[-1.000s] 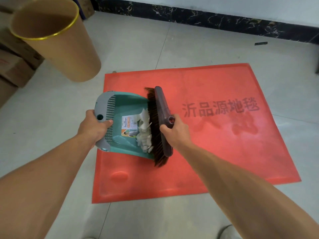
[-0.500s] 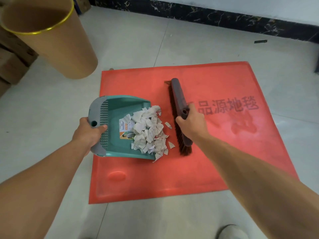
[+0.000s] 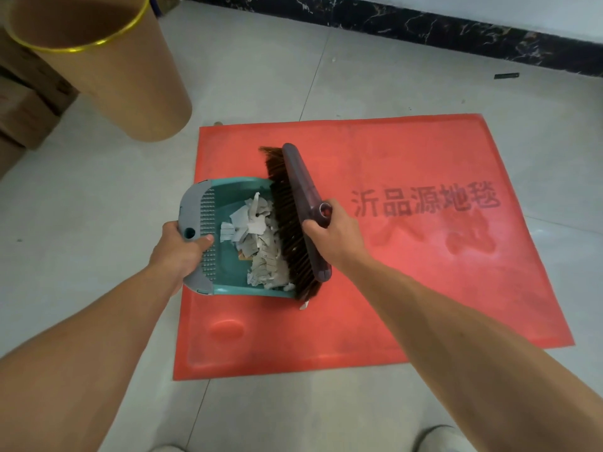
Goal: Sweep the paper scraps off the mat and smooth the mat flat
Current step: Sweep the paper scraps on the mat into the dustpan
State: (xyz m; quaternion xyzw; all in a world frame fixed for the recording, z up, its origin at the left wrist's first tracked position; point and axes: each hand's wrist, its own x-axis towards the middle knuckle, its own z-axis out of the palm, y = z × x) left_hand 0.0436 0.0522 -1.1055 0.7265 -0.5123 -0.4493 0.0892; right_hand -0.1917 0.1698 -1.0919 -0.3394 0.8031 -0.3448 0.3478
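A red mat (image 3: 408,262) with dark printed characters lies on the tiled floor, with a raised bump (image 3: 227,328) near its front left corner. My left hand (image 3: 181,252) grips the grey back edge of a teal dustpan (image 3: 228,203) resting on the mat's left part. A heap of white paper scraps (image 3: 257,243) lies inside the pan. My right hand (image 3: 332,236) holds a dark brush head (image 3: 301,197), its bristles pressed against the pan's mouth. One loose scrap (image 3: 304,304) sits on the mat just below the bristles.
A tall tan bin (image 3: 107,70) with a yellow rim stands at the back left, beside cardboard boxes (image 3: 23,102). A dark skirting (image 3: 456,31) runs along the far wall. My shoes (image 3: 437,440) show at the bottom edge.
The brush has swept left from the mat's middle to the pan's mouth, pushing the spilled scraps back into the dustpan. My left hand has kept hold of the pan.
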